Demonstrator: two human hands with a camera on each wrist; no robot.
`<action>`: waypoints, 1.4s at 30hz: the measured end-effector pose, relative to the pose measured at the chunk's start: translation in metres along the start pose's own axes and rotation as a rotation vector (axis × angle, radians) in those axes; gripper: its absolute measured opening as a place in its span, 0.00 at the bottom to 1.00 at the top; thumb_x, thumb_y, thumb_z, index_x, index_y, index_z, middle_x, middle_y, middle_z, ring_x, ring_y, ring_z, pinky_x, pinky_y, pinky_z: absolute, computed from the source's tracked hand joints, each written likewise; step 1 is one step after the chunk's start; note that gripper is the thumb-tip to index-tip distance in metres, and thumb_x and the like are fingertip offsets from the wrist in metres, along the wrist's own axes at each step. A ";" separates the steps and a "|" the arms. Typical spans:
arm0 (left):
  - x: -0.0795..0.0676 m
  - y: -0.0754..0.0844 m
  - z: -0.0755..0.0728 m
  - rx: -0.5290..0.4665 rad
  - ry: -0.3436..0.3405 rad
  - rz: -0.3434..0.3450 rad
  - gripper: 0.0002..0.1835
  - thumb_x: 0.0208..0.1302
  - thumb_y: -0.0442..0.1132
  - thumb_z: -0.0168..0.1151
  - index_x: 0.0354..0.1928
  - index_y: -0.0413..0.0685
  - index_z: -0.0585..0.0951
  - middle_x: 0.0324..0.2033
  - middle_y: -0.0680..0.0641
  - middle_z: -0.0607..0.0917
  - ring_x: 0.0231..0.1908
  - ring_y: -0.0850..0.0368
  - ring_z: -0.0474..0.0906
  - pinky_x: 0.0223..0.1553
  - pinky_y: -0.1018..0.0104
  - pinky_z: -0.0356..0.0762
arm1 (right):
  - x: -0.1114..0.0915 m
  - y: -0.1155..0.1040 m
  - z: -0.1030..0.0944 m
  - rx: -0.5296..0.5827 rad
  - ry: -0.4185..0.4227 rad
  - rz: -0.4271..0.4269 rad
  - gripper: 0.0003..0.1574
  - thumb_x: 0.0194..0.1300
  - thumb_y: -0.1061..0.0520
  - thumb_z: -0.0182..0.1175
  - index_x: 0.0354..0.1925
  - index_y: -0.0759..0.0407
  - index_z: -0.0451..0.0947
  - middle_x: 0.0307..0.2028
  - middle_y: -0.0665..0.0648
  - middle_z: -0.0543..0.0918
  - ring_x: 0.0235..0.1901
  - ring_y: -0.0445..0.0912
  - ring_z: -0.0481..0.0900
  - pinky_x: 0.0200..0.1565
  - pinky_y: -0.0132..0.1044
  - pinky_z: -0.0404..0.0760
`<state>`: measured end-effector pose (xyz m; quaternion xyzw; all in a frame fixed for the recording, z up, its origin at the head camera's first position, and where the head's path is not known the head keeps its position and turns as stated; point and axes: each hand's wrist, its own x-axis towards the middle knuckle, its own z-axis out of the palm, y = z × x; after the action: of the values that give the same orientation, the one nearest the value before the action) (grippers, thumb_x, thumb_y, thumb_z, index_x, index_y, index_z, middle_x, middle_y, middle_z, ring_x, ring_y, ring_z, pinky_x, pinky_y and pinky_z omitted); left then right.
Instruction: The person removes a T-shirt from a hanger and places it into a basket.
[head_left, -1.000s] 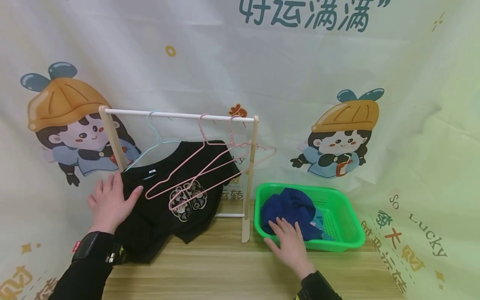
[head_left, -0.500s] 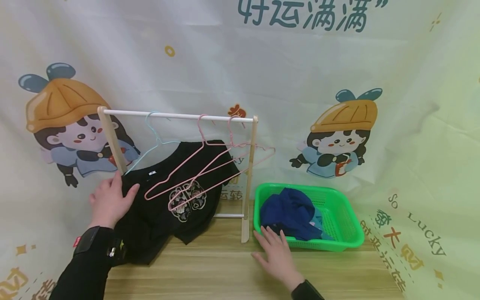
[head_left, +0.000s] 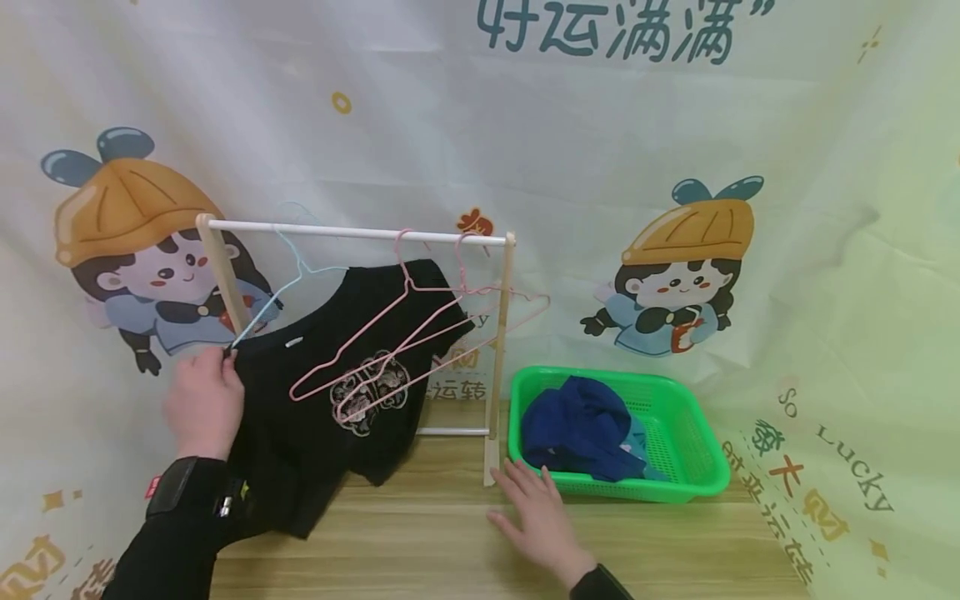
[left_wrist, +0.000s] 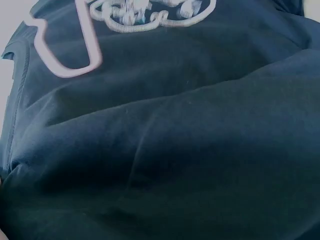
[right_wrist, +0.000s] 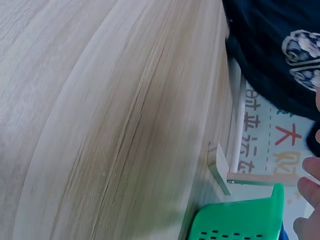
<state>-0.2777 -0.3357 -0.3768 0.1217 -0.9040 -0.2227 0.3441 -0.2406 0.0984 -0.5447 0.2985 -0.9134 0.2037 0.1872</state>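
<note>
In the head view my left hand (head_left: 202,400) pinches the left shoulder of a black T-shirt (head_left: 300,400) together with the end of the light-blue hanger (head_left: 266,308) inside it. The hanger's blurred hook is up at the white rail of a small clothes rack. Dark cloth of the T-shirt (left_wrist: 175,140) fills the left wrist view, below its round embroidered patch (left_wrist: 130,27). My right hand (head_left: 536,521) holds nothing; its fingers are spread over the table by the green basket's front left corner. Some of its fingers (right_wrist: 311,190) show in the right wrist view.
Two pink hangers (head_left: 407,279) hang on the rack's rail (head_left: 352,232), in front of the T-shirt. A green basket (head_left: 705,467) holds dark-blue cloth (head_left: 577,425) and a lighter blue piece. The rack's wooden foot (head_left: 491,462) stands left of the basket. A printed backdrop is behind.
My left hand has gone from spread fingers beside the shoulder to pinching it. The T-shirt and blue hanger have shifted left and slightly up. My right hand has moved left, off the basket.
</note>
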 end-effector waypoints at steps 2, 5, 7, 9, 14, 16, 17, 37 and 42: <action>0.001 0.001 -0.006 -0.013 0.068 -0.001 0.11 0.74 0.33 0.53 0.45 0.27 0.75 0.34 0.30 0.74 0.37 0.32 0.69 0.33 0.41 0.69 | 0.001 -0.002 0.001 0.005 0.006 -0.004 0.36 0.65 0.47 0.65 0.66 0.60 0.72 0.64 0.64 0.74 0.66 0.61 0.67 0.64 0.68 0.57; 0.000 -0.004 -0.014 -0.034 0.101 -0.027 0.13 0.75 0.34 0.51 0.46 0.26 0.75 0.35 0.30 0.73 0.37 0.33 0.67 0.32 0.45 0.65 | 0.004 -0.005 0.002 0.023 0.013 -0.016 0.36 0.65 0.47 0.65 0.66 0.60 0.72 0.64 0.65 0.74 0.66 0.61 0.66 0.64 0.68 0.57; -0.004 -0.011 -0.017 -0.033 0.099 -0.046 0.13 0.75 0.35 0.51 0.46 0.26 0.75 0.35 0.30 0.73 0.37 0.33 0.67 0.32 0.48 0.63 | 0.005 -0.007 0.002 0.027 0.014 -0.025 0.36 0.65 0.47 0.65 0.66 0.60 0.71 0.64 0.65 0.73 0.67 0.61 0.66 0.64 0.67 0.57; -0.010 -0.019 -0.019 -0.023 0.074 -0.065 0.14 0.75 0.35 0.51 0.46 0.27 0.75 0.35 0.30 0.73 0.37 0.33 0.67 0.32 0.48 0.64 | 0.006 -0.009 0.002 0.027 0.015 -0.031 0.36 0.65 0.47 0.65 0.67 0.59 0.71 0.65 0.65 0.73 0.67 0.61 0.66 0.64 0.67 0.58; -0.030 -0.042 -0.016 0.037 0.022 -0.043 0.13 0.73 0.37 0.52 0.37 0.30 0.75 0.30 0.32 0.75 0.33 0.35 0.68 0.28 0.49 0.64 | 0.007 -0.011 0.003 0.017 0.020 -0.029 0.36 0.65 0.47 0.65 0.67 0.59 0.71 0.64 0.64 0.73 0.66 0.61 0.66 0.63 0.67 0.59; -0.038 -0.052 -0.012 0.061 -0.004 -0.024 0.14 0.73 0.39 0.52 0.32 0.33 0.75 0.28 0.34 0.75 0.30 0.36 0.69 0.25 0.51 0.63 | 0.008 -0.011 0.004 0.017 0.018 -0.024 0.36 0.65 0.47 0.65 0.67 0.59 0.71 0.64 0.64 0.73 0.66 0.61 0.66 0.63 0.66 0.59; -0.042 -0.055 -0.010 0.073 -0.015 -0.016 0.15 0.72 0.40 0.53 0.30 0.34 0.74 0.26 0.34 0.76 0.29 0.36 0.70 0.23 0.52 0.63 | 0.008 -0.011 0.005 0.017 0.018 -0.022 0.36 0.65 0.47 0.64 0.67 0.59 0.71 0.65 0.64 0.73 0.66 0.61 0.66 0.63 0.66 0.59; -0.104 -0.091 0.041 0.016 -0.401 0.184 0.15 0.71 0.40 0.57 0.25 0.44 0.73 0.23 0.45 0.77 0.23 0.48 0.72 0.26 0.53 0.66 | 0.026 -0.010 -0.002 0.275 -0.015 0.131 0.39 0.71 0.52 0.60 0.72 0.64 0.60 0.70 0.70 0.63 0.67 0.67 0.63 0.60 0.61 0.68; -0.114 -0.084 0.055 -0.012 -0.445 0.214 0.11 0.69 0.38 0.60 0.28 0.44 0.75 0.24 0.46 0.76 0.25 0.50 0.71 0.28 0.53 0.68 | 0.025 -0.010 -0.006 0.336 -0.024 0.173 0.37 0.73 0.51 0.58 0.72 0.67 0.60 0.68 0.70 0.66 0.66 0.65 0.66 0.60 0.60 0.68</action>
<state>-0.2251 -0.3488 -0.5190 -0.0290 -0.9639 -0.2116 0.1590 -0.2518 0.0821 -0.5251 0.2484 -0.8908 0.3654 0.1057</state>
